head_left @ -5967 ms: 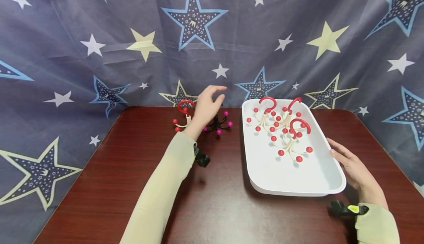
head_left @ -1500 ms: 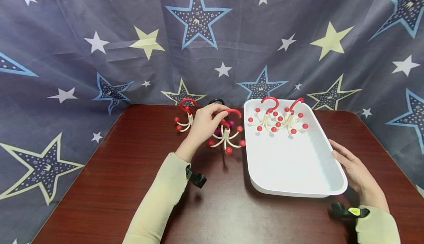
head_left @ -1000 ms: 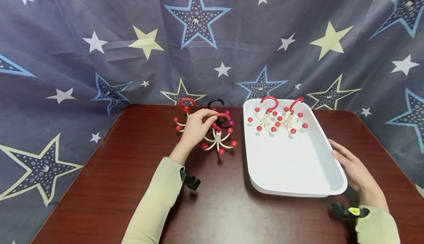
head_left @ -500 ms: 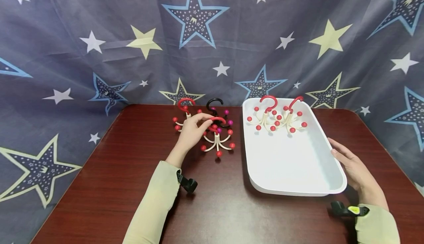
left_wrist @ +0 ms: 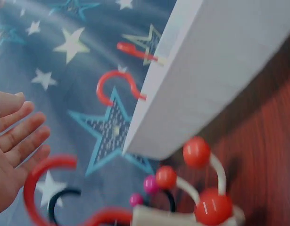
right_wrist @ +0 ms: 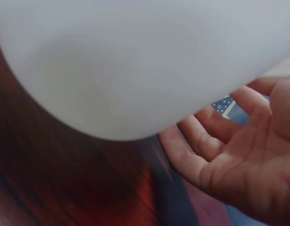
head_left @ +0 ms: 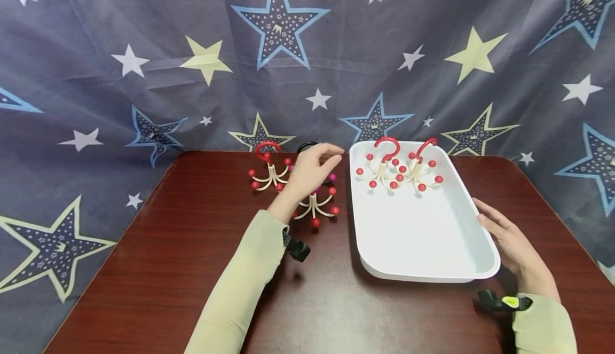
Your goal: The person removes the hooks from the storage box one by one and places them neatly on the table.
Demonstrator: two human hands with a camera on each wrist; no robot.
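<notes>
My left hand [head_left: 309, 173] hovers holding nothing, thumb and fingers apart, above a cream hook hanger [head_left: 314, 211] with red balls on its arms. That hanger stands on the table; the left wrist view shows its red hook [left_wrist: 29, 190] free below the palm. Behind it, mostly hidden by the hand, is a black hanger [head_left: 305, 146] with magenta balls. Another red-and-cream hanger [head_left: 271, 173] stands to the left. Two more, a left one [head_left: 382, 172] and a right one [head_left: 417, 172], sit at the far end of a white tray [head_left: 423, 236]. My right hand [head_left: 516, 250] rests relaxed against the tray's right side.
The dark red wooden table [head_left: 158, 252] runs back to a grey-blue curtain [head_left: 168, 92] printed with stars. Tray walls rise just right of the hangers on the table. Black wrist cameras [head_left: 296, 248] sit at both cuffs.
My left hand took a red-and-cream hanger out of the tray, stood it on the table before the black one, let go, and has now moved rightward. The right hand keeps its place.
</notes>
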